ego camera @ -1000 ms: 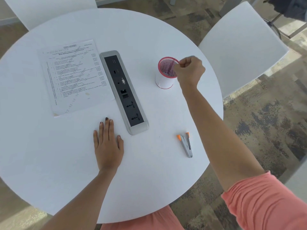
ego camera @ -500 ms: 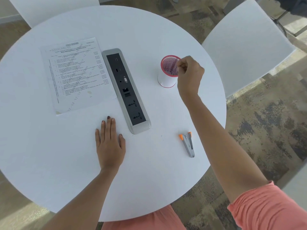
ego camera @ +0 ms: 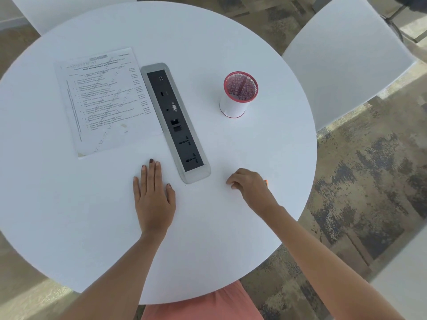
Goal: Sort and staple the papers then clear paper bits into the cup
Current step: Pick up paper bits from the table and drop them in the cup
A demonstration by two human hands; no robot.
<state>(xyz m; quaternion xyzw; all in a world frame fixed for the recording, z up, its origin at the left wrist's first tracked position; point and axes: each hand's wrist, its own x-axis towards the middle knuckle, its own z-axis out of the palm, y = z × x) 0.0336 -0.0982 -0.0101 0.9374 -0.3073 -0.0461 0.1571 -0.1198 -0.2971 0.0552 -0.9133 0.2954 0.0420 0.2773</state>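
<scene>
A printed stack of papers (ego camera: pixel 104 100) lies at the table's far left, beside the power strip. The white cup (ego camera: pixel 238 94) with a red mesh rim stands upright at the far right, with nothing near its mouth. My left hand (ego camera: pixel 153 197) rests flat on the table, fingers straight, just left of the strip's near end. My right hand (ego camera: pixel 250 185) sits low over the table with loosely curled fingers. It covers most of the stapler, of which only an orange tip (ego camera: pixel 266 182) shows. I cannot tell whether the fingers hold anything.
A grey power strip (ego camera: pixel 175 122) with dark sockets is set diagonally into the round white table (ego camera: pixel 69 227). White chairs stand at the far right (ego camera: pixel 346 54) and at the far left (ego camera: pixel 57 10). Patterned carpet lies beyond the table's edge.
My right hand has left the cup's rim and come down toward me, to the table over the stapler. The left hand has stayed flat in place.
</scene>
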